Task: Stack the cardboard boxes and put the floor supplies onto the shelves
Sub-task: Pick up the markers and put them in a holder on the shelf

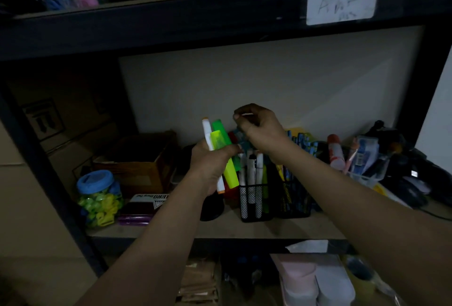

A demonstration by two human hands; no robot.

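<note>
My left hand (210, 166) grips a bunch of markers (220, 144): a white one with orange ends, a yellow highlighter and a green one, held upright over the middle shelf (220, 230). My right hand (259, 129) hovers just right of them with fingers pinched on a small teal object (241, 135); what it is stays unclear. Below both hands stands a black mesh pen holder (255, 200) filled with white markers. A brown cardboard box (139, 161) sits open on the shelf's left.
A clear jar (99, 198) with a blue lid and yellow-green clips stands at the shelf's left front, beside a stamp-pad box (144, 205). A second mesh holder (296, 198), a glue bottle (335, 151) and dark clutter fill the right. A large carton (36, 183) stands left of the rack.
</note>
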